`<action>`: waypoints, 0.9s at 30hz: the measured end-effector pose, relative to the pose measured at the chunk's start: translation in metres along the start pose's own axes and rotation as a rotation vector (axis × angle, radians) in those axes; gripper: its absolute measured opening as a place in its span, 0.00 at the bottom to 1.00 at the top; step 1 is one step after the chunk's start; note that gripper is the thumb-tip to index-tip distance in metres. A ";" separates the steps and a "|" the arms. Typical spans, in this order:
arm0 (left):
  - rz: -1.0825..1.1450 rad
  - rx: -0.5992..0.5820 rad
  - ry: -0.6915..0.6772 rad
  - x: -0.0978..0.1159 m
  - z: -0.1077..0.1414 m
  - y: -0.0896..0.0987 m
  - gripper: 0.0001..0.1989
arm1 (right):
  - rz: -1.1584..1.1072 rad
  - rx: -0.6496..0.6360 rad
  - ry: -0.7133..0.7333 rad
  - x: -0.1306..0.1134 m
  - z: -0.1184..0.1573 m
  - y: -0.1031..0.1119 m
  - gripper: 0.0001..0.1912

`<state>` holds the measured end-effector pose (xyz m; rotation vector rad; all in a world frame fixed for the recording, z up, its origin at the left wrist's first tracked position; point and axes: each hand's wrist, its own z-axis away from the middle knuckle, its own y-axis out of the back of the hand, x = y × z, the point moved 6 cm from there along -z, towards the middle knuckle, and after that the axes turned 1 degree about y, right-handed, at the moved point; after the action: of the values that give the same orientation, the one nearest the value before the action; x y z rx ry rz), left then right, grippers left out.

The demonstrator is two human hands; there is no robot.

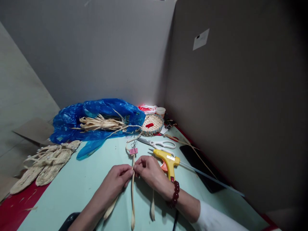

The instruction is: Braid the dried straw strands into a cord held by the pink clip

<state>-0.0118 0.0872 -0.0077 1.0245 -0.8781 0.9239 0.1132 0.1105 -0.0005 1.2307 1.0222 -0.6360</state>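
Pale, straw-like strands hang down toward me from a pink binder clip. My left hand pinches them from the left, just below the clip. From the other side my right hand, with a dark red bead bracelet at the wrist, pinches the same spot, its fingertips meeting the left ones. Three loose ends spread out below my hands, one left, one in the middle, one right. A thin twisted cord curves up from the clip. Exactly how the strands cross is hidden by my fingers.
A yellow glue gun with a long glue stick lies right of my hands, beside white-handled scissors and a black flat object. Behind are a blue plastic bag with a straw bundle and a woven basket. Woven sandals lie left.
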 end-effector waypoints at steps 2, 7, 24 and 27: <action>-0.066 0.020 -0.006 0.006 0.003 0.007 0.15 | 0.022 0.044 0.015 -0.002 0.003 0.002 0.07; -0.413 0.063 -0.096 0.022 0.013 0.002 0.14 | 0.029 0.108 0.047 -0.008 0.008 0.008 0.07; -0.239 0.239 -0.096 0.018 0.007 0.018 0.11 | -0.288 -0.075 -0.083 0.004 0.005 0.001 0.07; 0.146 -0.055 0.083 0.001 -0.006 -0.003 0.15 | -0.226 -0.058 -0.050 0.008 0.004 0.002 0.09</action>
<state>-0.0074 0.0922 -0.0099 0.8775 -0.9126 1.0516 0.1191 0.1076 -0.0066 1.0520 1.1392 -0.8024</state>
